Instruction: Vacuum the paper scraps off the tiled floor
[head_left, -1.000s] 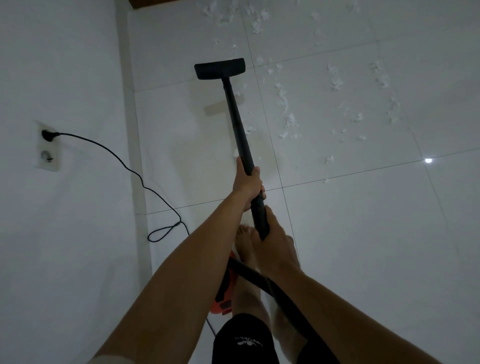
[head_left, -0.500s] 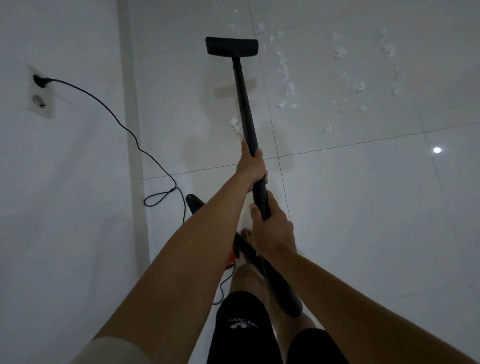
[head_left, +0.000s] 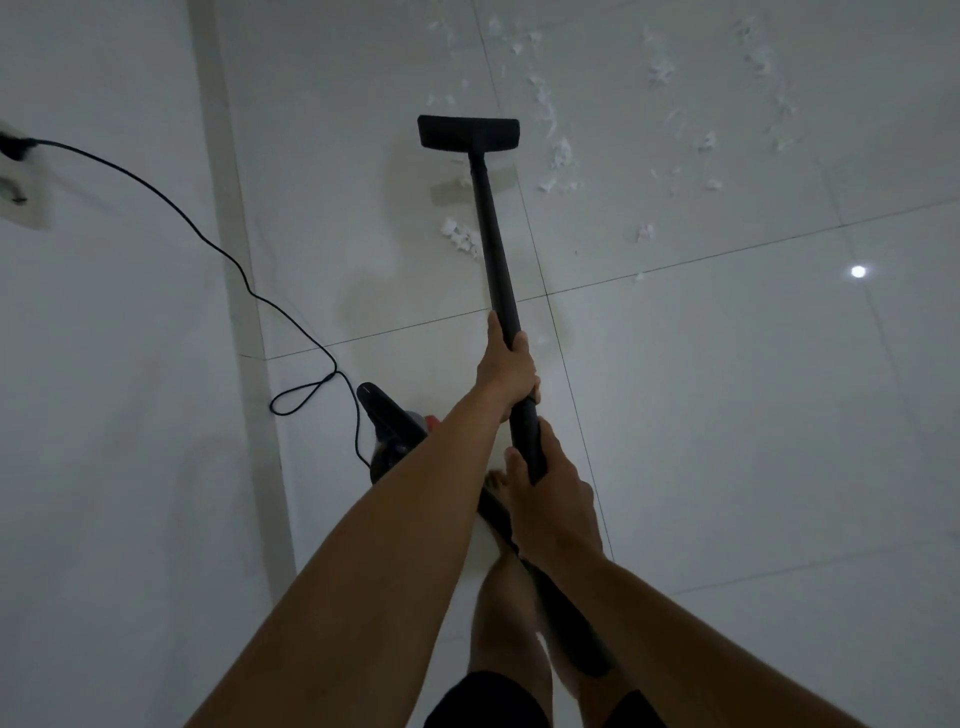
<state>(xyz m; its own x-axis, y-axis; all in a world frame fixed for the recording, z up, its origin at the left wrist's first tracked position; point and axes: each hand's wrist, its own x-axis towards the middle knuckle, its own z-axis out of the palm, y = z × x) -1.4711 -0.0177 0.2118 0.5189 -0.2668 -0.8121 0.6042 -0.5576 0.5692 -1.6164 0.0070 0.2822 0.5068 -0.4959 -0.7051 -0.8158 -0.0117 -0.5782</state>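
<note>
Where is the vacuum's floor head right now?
The floor head is upper centre in the head view, at the wand's far end, with most paper scraps to its right.

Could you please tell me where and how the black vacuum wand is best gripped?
Grip the near end of the vacuum wand, coming from above with fingers wrapped round it, as the left hand and right hand do. It is a slim round tube slanting up toward you, and the floor head at the far end needs steering toward the paper scraps.
</note>
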